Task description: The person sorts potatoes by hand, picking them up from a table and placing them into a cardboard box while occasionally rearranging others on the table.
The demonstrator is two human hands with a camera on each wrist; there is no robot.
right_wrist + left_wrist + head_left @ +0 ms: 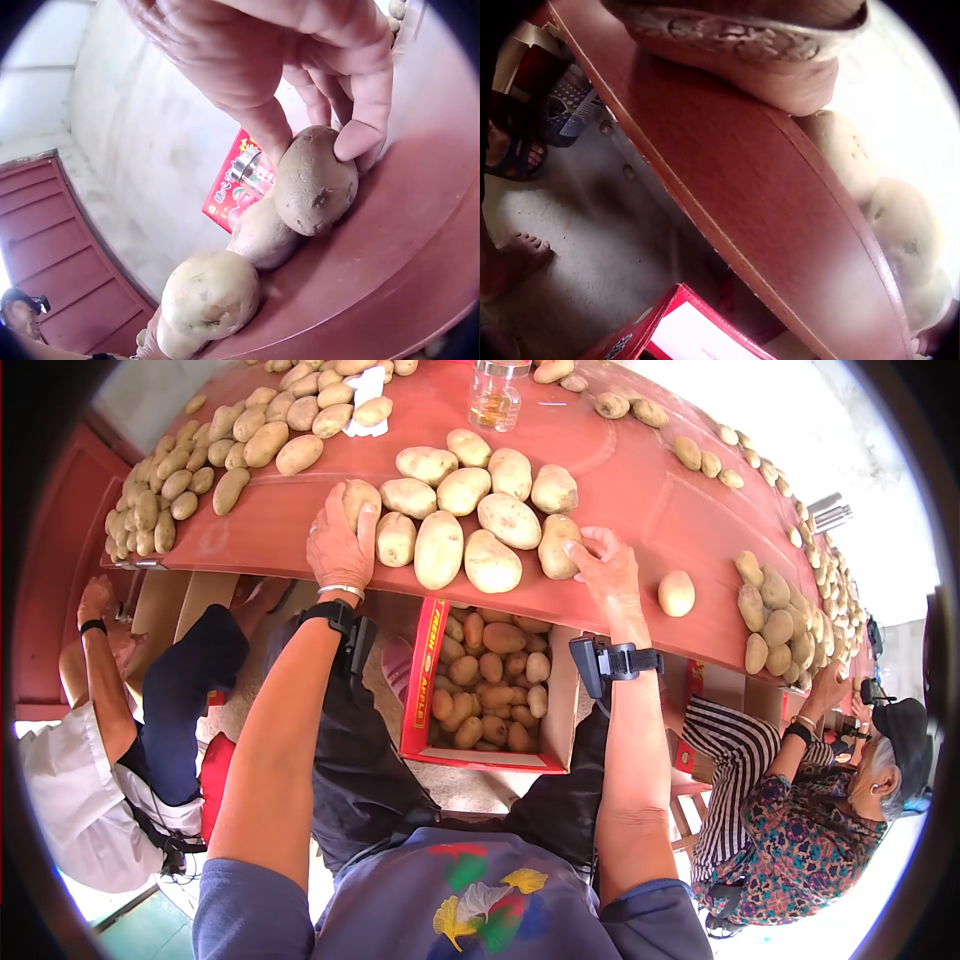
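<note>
Several potatoes [438,550] lie close together on the red table [640,510] in front of the person. The left hand [342,538] curls over a potato [360,502] at the left end of this group. At the right end, the right hand [598,565] pinches an upright potato [556,546] between thumb and fingers. The right wrist view shows that potato [316,180] under the right hand [300,82], touching the tabletop. In the left wrist view only the heel of the left hand [780,79] shows, beside potatoes [904,225]; its fingers are hidden.
An open red box [485,761] of potatoes stands below the table edge. Larger potato piles lie at left [170,485] and right [780,615], with a single potato [676,593] right of the right hand. A glass jar [495,398] stands behind. Other people sit on both sides.
</note>
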